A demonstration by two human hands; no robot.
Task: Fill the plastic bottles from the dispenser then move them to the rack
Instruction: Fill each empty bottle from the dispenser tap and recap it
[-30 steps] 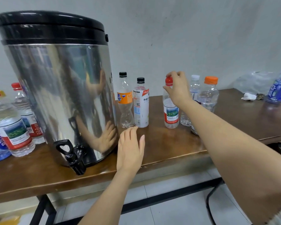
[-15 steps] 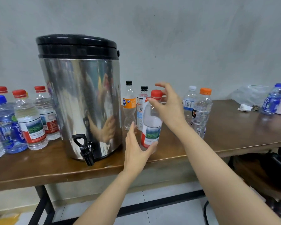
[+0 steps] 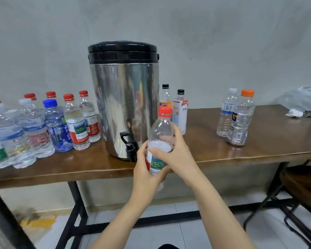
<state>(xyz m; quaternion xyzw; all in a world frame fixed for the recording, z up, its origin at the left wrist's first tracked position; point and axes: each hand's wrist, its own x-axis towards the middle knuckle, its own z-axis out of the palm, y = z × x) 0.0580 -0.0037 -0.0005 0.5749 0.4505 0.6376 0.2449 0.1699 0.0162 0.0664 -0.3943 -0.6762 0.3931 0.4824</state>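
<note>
Where the wooden table (image 3: 223, 150) runs along the grey wall (image 3: 214, 42), a steel dispenser (image 3: 124, 105) with a black lid (image 3: 122, 51) stands near the front edge. A crowd of capped bottles (image 3: 75, 126), apparently full, stands to its left. Two clear bottles (image 3: 241, 121), seemingly empty, stand well apart to its right. The left hand (image 3: 145, 177) and the right hand (image 3: 180, 155) together hold one bottle (image 3: 161, 130) in the air at the table's front edge, just right of the tap (image 3: 129, 146). The left fingers curl round the lower half. The right hand wraps the middle, with its thumb laid across the front. The step in hand appears to be readying this bottle for filling. The next move calls for unscrewing the cap and bringing the mouth under the tap. The bottle is clear, near upright and looks empty. It carries a red-and-white label (image 3: 155, 163) with a green picture, and its red cap (image 3: 165, 111) is still on. No rack is in view.
</note>
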